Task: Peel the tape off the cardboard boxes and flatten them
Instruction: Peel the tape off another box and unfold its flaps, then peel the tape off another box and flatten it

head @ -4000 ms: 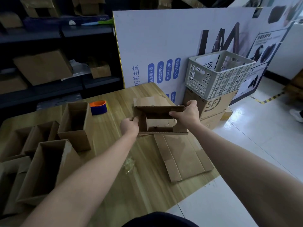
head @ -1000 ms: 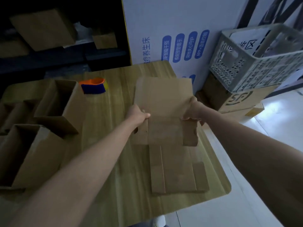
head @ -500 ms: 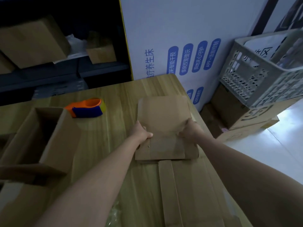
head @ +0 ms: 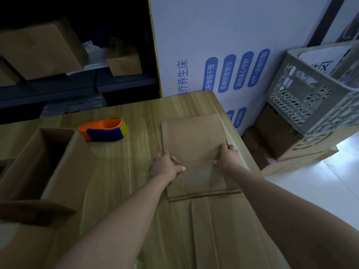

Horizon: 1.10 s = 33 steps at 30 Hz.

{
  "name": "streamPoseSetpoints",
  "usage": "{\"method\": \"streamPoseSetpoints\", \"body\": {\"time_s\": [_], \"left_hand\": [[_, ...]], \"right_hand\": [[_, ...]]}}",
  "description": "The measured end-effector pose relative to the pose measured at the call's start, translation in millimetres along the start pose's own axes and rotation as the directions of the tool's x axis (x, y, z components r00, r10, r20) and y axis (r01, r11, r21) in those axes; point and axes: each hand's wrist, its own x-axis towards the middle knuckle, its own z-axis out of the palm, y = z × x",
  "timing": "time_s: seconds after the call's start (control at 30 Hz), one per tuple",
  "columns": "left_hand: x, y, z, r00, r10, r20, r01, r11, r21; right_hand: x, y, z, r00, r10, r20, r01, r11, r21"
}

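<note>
A flattened brown cardboard box (head: 194, 140) lies on the wooden table (head: 120, 171) near its far right edge. My left hand (head: 165, 166) holds its left edge, thumb on top of the cardboard. My right hand (head: 226, 157) holds its right edge with curled fingers. Its near end overlaps another flattened box (head: 217, 230) that lies closer to me. An open, unflattened box (head: 54, 164) stands on the left of the table.
An orange and blue tape dispenser (head: 104, 130) sits on the table behind the open box. Right of the table stand a grey plastic crate (head: 314, 100) on a cardboard box (head: 287, 144). A white printed board (head: 223, 55) and dark shelves (head: 58, 82) with boxes stand behind.
The box went from held up and open to pressed flat on the table, overlapping the other flattened box. Both hands came down with it, and my view moved closer.
</note>
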Motion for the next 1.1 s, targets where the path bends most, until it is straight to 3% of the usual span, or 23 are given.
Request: {"method": "streamPoseSetpoints", "body": {"time_s": [0.13,0.33,0.7,0.9,1.1], "left_hand": [[-11.0,-4.8,-11.4,0.997,-0.007,0.079,0.008,1.000,-0.012],[-60.4,-4.8,-44.8,0.984,0.085,-0.155,-0.080,0.996,0.039],[-188.9,-60.3,-125.3,0.887,0.227,-0.401,-0.205,0.974,0.099],[-245.9,-123.1,-172.4,0.833,0.256,-0.490,-0.164,0.961,0.223],[-297.8,-205.4,-218.1,0.795,0.241,-0.557,-0.150,0.967,0.204]], "right_hand": [[-20.1,-6.1,-5.3,0.997,-0.052,-0.064,0.043,0.990,-0.135],[-74.5,-23.1,-43.1,0.949,-0.309,-0.057,0.286,0.925,-0.251],[-213.4,-127.4,-75.3,0.674,-0.738,-0.016,0.696,0.643,-0.319],[-275.2,-188.4,-52.9,0.537,-0.843,0.037,0.796,0.492,-0.354],[-347.2,-250.3,-6.9,0.458,-0.887,0.053,0.860,0.427,-0.279]]}}
